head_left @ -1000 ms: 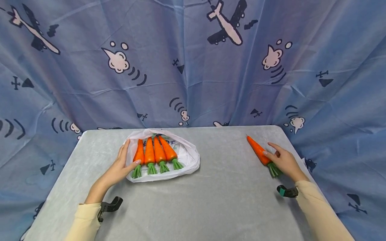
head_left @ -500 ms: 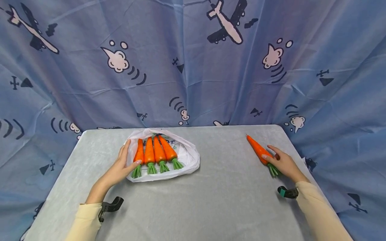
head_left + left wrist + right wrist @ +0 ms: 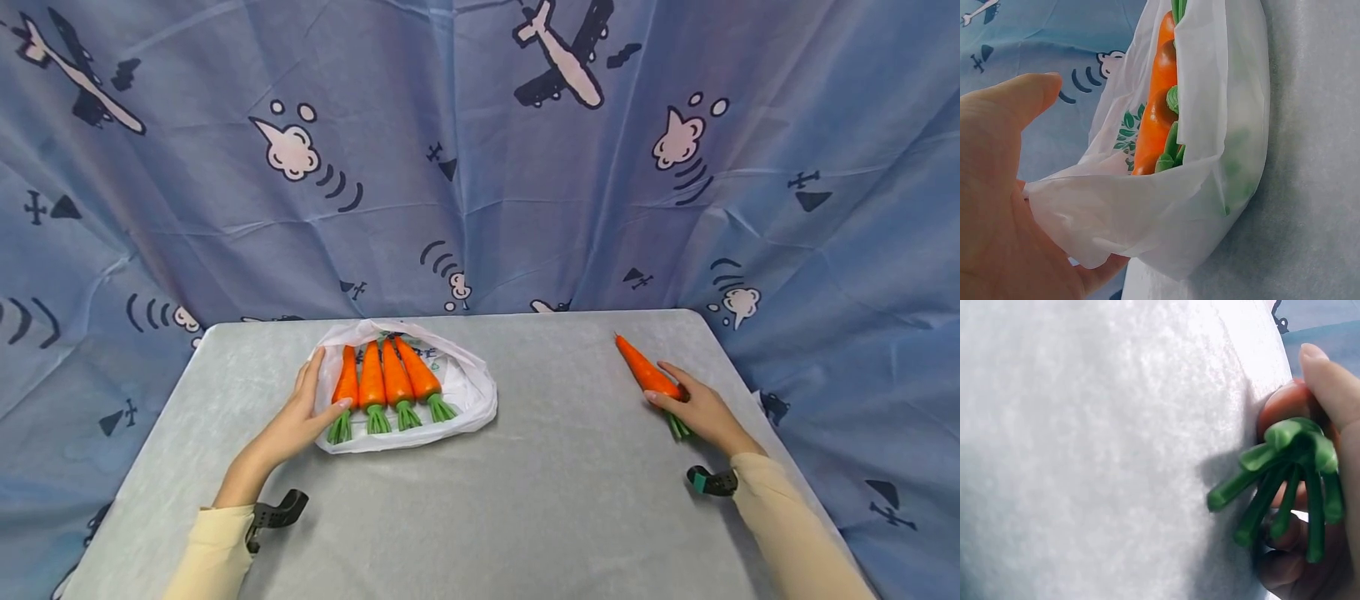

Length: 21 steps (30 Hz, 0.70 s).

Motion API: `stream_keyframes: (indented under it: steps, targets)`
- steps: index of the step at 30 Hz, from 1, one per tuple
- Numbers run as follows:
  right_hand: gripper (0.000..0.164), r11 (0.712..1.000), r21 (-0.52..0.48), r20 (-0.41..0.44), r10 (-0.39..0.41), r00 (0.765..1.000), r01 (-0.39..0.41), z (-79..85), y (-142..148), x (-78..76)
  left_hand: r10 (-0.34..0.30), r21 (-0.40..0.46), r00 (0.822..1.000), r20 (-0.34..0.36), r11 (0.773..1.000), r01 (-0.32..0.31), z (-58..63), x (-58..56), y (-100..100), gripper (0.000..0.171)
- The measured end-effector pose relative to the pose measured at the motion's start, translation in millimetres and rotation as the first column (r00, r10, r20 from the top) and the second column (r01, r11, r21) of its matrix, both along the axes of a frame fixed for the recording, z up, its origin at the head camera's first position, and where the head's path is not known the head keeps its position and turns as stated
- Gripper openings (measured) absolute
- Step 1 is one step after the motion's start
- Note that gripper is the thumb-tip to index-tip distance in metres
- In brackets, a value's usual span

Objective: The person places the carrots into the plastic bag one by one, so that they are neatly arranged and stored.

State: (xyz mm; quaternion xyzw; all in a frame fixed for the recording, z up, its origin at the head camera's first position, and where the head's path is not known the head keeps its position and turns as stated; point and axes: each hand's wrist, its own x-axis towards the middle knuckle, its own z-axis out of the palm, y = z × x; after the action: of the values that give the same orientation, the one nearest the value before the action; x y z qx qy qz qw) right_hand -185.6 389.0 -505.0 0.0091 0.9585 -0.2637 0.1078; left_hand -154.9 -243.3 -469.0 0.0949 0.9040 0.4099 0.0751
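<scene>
Several orange carrots (image 3: pixel 382 379) with green tops lie side by side in an open white plastic bag (image 3: pixel 465 392) at the back left of the grey table (image 3: pixel 525 500). My left hand (image 3: pixel 300 408) holds the bag's left rim, thumb over the edge and fingers along the outside. In the left wrist view the bag (image 3: pixel 1210 125) lies against the palm of my left hand (image 3: pixel 997 187), with the carrots (image 3: pixel 1157 106) showing inside. At the far right my right hand (image 3: pixel 686 404) grips the thick end of a loose carrot (image 3: pixel 641 371). The right wrist view shows that carrot (image 3: pixel 1282 403) and its green top (image 3: pixel 1285 469) in the curled fingers of my right hand (image 3: pixel 1335 387).
A blue curtain (image 3: pixel 480 167) printed with planes and clouds hangs behind and around the table. The table's right edge (image 3: pixel 750 392) runs just beside my right hand. Black wrist mounts (image 3: pixel 273 510) sit on both sleeves.
My right hand has closed round the loose carrot's thick end, covering more of it, and the carrot has shifted slightly. The left hand and bag have not moved.
</scene>
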Motion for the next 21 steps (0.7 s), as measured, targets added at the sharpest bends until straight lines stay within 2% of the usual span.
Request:
stream_keyframes:
  steps: [6, 12, 21]
  targets:
    - [0.088, 1.000, 0.017, 0.000, 0.000, 1.000, 0.000, -0.2, -1.0, -0.1, 0.002, -0.001, 1.000, 0.000, 1.000, -0.002, -0.9, 0.3, -0.8, 0.101]
    - [0.083, 0.999, 0.023, -0.045, 0.023, 0.999, -0.022, 2.5, -5.1, 0.4, 0.005, 0.001, 1.000, -0.003, 1.000, -0.005, -1.9, -0.1, -1.4, 0.100]
    - [0.080, 0.999, 0.009, -0.070, 0.046, 0.997, -0.045, 7.7, -20.6, -1.7, 0.006, 0.003, 1.000, -0.009, 1.000, -0.006, -2.5, -0.7, -2.1, 0.100]
